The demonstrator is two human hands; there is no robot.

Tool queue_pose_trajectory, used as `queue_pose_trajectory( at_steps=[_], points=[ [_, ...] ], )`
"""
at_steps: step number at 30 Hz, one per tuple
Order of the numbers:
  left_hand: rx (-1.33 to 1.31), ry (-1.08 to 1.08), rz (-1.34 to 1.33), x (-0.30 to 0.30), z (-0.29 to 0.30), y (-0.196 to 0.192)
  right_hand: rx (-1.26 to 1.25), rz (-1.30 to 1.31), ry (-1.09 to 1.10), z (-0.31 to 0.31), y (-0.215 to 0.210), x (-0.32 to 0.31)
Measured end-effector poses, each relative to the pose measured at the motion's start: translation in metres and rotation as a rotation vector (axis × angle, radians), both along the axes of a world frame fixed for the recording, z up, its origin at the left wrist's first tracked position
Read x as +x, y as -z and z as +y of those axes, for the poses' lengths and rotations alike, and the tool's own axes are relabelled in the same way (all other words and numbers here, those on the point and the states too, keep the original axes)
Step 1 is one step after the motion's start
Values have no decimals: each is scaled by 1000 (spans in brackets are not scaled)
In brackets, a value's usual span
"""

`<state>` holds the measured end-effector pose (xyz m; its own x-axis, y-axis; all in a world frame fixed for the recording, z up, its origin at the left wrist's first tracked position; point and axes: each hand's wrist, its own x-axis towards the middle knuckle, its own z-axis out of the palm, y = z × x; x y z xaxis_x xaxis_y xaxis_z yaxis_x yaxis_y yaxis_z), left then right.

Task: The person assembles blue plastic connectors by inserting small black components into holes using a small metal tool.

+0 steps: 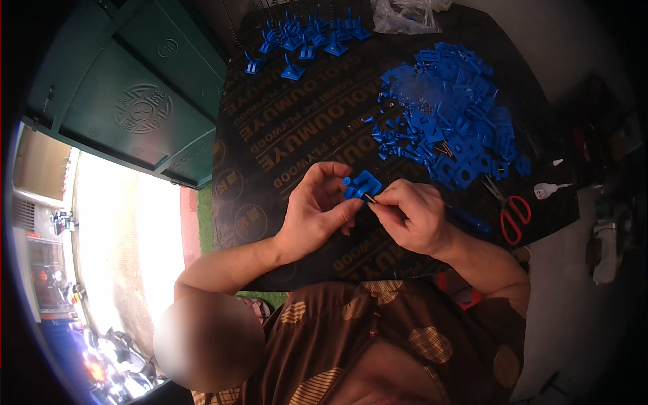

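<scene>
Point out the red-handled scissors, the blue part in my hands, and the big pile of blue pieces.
Red-handled scissors point(514, 214): head view, on the red handle loops.
Blue part point(361, 183): head view, on its flat body between both hands.
Pile of blue pieces point(449, 115): head view, on the middle of the heap.
</scene>
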<state>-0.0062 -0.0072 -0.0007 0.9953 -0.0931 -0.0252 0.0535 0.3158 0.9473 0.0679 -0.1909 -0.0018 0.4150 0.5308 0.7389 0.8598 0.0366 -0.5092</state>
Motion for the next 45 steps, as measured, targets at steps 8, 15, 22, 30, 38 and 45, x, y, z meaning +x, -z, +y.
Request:
queue_pose_trajectory(
  at_steps=[8,15,22,30,38,45],
  points=[
    [43,-44,-60,0,-1,3,-64,309,13,-2,-2,-4],
    [18,-37,-58,2,2,0,-75,466,24,-4,0,-3],
    [4,-56,-55,2,2,0,-68,467,43,-1,3,-2],
    [33,-39,-72,2,1,1,-40,414,82,0,7,0],
    [96,-90,-28,2,1,-1,-26,454,93,2,9,-4],
    [78,-95,27,4,2,-2,-34,394,67,2,8,-4]
  ],
)
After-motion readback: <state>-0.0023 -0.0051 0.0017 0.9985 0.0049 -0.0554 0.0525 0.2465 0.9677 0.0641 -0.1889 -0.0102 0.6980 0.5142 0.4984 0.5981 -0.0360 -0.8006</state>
